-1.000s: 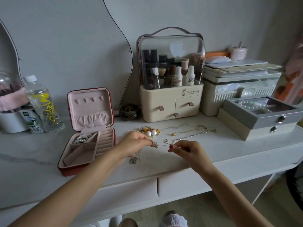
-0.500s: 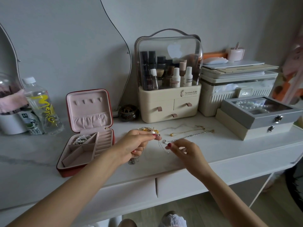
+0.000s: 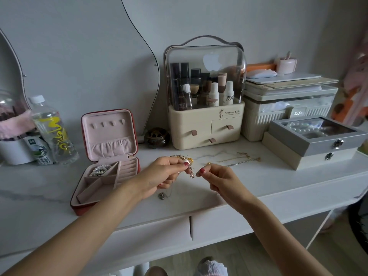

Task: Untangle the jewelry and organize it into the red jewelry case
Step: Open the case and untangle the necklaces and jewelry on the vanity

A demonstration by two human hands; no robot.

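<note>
Both hands (image 3: 159,176) (image 3: 221,179) pinch seemingly tangled jewelry (image 3: 190,170)

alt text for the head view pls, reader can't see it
Two hands work a tangle of jewelry above a white dresser: the left hand pinches one side, the right hand a thin chain from it. An open red case on the left holds a pearl bracelet; two necklaces lie to the right.
</note>
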